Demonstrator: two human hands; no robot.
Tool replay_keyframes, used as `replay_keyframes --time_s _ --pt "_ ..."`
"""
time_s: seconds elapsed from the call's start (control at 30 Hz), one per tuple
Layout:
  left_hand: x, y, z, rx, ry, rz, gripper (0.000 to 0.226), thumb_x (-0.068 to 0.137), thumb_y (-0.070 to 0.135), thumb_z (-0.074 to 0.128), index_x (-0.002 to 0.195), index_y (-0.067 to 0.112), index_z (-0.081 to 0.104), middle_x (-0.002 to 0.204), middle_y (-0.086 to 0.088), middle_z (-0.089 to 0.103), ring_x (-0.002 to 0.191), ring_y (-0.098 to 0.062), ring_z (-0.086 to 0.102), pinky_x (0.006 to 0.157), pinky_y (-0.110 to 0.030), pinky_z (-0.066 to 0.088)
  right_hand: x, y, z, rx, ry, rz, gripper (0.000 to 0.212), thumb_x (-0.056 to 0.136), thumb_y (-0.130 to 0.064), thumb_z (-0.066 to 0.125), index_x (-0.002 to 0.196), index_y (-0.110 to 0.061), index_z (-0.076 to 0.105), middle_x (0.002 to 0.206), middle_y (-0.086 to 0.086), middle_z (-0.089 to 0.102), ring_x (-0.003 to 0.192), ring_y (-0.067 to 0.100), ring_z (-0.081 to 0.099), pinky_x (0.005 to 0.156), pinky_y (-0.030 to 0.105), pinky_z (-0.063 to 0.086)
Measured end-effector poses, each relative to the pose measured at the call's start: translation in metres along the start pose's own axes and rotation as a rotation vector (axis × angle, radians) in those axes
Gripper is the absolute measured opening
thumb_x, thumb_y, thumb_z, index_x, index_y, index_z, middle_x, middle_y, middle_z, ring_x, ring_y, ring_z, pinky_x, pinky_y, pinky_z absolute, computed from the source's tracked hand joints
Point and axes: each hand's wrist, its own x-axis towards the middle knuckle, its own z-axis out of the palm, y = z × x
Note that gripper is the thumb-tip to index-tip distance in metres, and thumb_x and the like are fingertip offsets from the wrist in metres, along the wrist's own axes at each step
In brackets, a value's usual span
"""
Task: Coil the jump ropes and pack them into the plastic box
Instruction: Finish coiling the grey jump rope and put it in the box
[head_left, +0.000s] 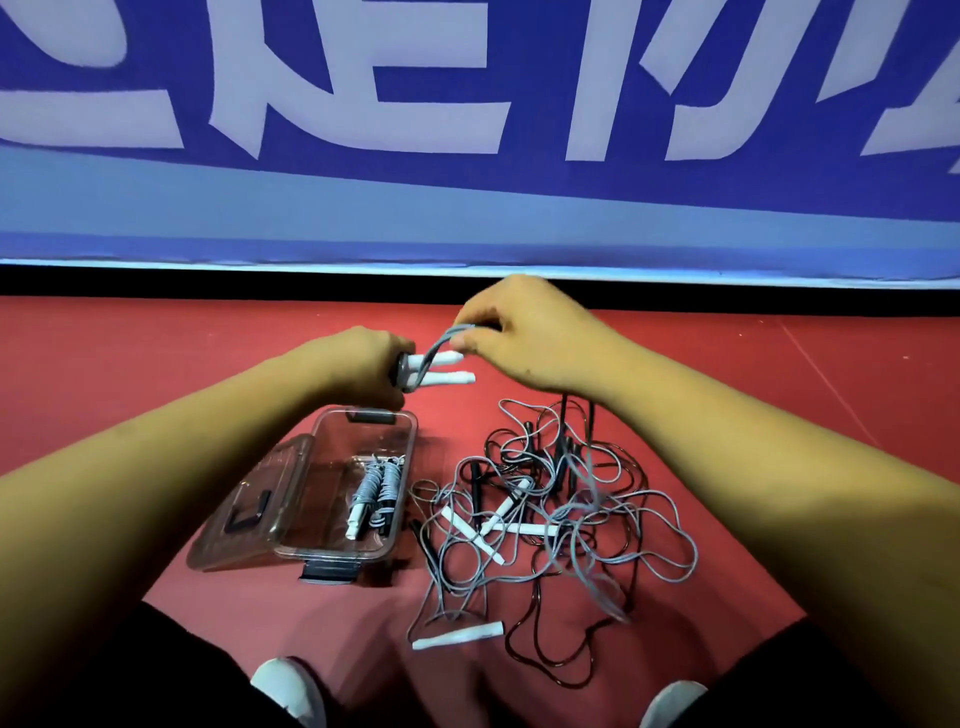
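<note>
The left hand (358, 364) is closed in a fist round the butt ends of two white handles (447, 368), which lie side by side and stick out toward the right hand (530, 338). The right hand is just beside those handle tips and slightly above them. Its thumb and fingertips are pinched together on a loop of grey cord (441, 340) that arches back down to the left fist, where a few turns already sit round the handles.

Below the left hand, on the red floor (156, 374), stands the clear plastic box (410, 467). It is open, with its lid (249, 499) folded out flat on the side away from the right hand. Two coiled ropes (376, 491), one pale grey and one with dark parts, lie inside against the wall nearer the right hand.

Below the right hand, just beside the box, sprawls a tangle of ropes (561, 509), grey and black cords mixed with white and black handles. A few strands rise from it toward the underside of the right wrist. Nearer the person than both hands, a loose white handle (460, 635) lies at the edge of the heap, close to the toes of two white shoes (288, 686).

Beyond both hands runs a blue banner (467, 208) with large pale lettering
</note>
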Motion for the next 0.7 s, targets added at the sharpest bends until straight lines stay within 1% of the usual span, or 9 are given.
replay_keyframes --time_s 0.1,0.17,0.27,0.37,0.43,0.5,0.57,0.63,0.7 --pt "-0.003 0.020 0.000 -0.030 -0.006 0.094 0.042 0.078 0.057 0.074 0.078 0.021 0.052 0.062 0.006 0.052 0.062 -0.020 0.051 0.058 -0.032 0.034 0.000 0.016 -0.012 0.017 0.150 0.093 0.018 0.091 -0.027 0.061 0.087 -0.015 0.075 0.073 0.003 0.066 0.068 0.019 0.053 0.063 0.031 0.042" --pt "-0.006 0.029 -0.002 -0.105 0.015 0.160 0.044 0.078 0.062 0.070 0.075 0.021 0.054 0.056 0.006 0.051 0.053 -0.007 0.048 0.054 -0.031 0.033 0.001 0.032 -0.016 0.029 0.221 0.134 0.018 0.090 -0.029 0.063 0.089 -0.016 0.075 0.081 0.001 0.070 0.078 0.019 0.059 0.072 0.033 0.047" --pt "-0.012 0.043 -0.006 -0.214 -0.011 0.289 0.029 0.085 0.045 0.072 0.072 0.028 0.052 0.050 0.011 0.051 0.047 0.001 0.047 0.049 -0.015 0.030 0.003 0.057 -0.016 0.046 0.258 0.203 0.016 0.087 -0.032 0.067 0.085 -0.017 0.073 0.081 0.002 0.069 0.079 0.022 0.060 0.075 0.035 0.049" --pt "-0.019 0.059 -0.008 -0.247 -0.032 0.399 0.030 0.088 0.032 0.071 0.074 0.030 0.045 0.053 0.009 0.047 0.048 0.001 0.047 0.048 -0.013 0.030 0.002 0.074 -0.012 0.127 0.232 0.214 0.014 0.083 -0.029 0.072 0.081 -0.015 0.072 0.076 0.000 0.068 0.072 0.014 0.058 0.073 0.032 0.047" --pt "-0.023 0.065 -0.009 -0.308 -0.059 0.453 0.026 0.087 0.034 0.071 0.081 0.029 0.047 0.059 0.006 0.049 0.051 -0.002 0.046 0.049 -0.014 0.029 -0.002 0.081 -0.009 0.210 0.182 0.209 0.014 0.080 -0.025 0.076 0.081 -0.012 0.071 0.075 -0.001 0.067 0.065 0.007 0.052 0.068 0.026 0.044" --pt "-0.024 0.068 -0.008 -0.403 -0.048 0.456 0.029 0.086 0.038 0.071 0.098 0.026 0.047 0.069 0.004 0.054 0.055 -0.004 0.045 0.053 -0.019 0.033 -0.006 0.088 -0.007 0.276 0.127 0.224 0.011 0.081 -0.022 0.076 0.080 -0.013 0.071 0.070 0.003 0.065 0.059 0.006 0.048 0.060 0.021 0.040" --pt "-0.025 0.070 -0.009 -0.555 -0.038 0.400 0.043 0.089 0.032 0.072 0.117 0.021 0.041 0.077 -0.004 0.062 0.057 -0.010 0.048 0.054 -0.028 0.042 -0.009 0.094 -0.003 0.358 0.102 0.262 0.006 0.085 -0.019 0.073 0.080 -0.016 0.071 0.071 0.014 0.064 0.062 0.011 0.049 0.058 0.022 0.039" --pt "-0.027 0.071 -0.011 -0.745 -0.021 0.363 0.052 0.091 0.025 0.069 0.130 0.025 0.034 0.072 -0.007 0.064 0.050 -0.015 0.047 0.044 -0.027 0.040 -0.012 0.098 0.004 0.478 0.089 0.338 0.014 0.089 -0.009 0.065 0.079 -0.018 0.070 0.073 0.026 0.060 0.061 0.018 0.047 0.057 0.027 0.037" --pt "-0.027 0.068 -0.013 -0.870 0.015 0.326 0.058 0.092 0.023 0.068 0.135 0.034 0.031 0.068 -0.006 0.061 0.045 -0.015 0.043 0.041 -0.025 0.037 -0.017 0.099 0.012 0.540 -0.030 0.417 0.019 0.093 -0.008 0.058 0.079 -0.014 0.068 0.062 0.016 0.052 0.051 0.017 0.040 0.051 0.025 0.031"
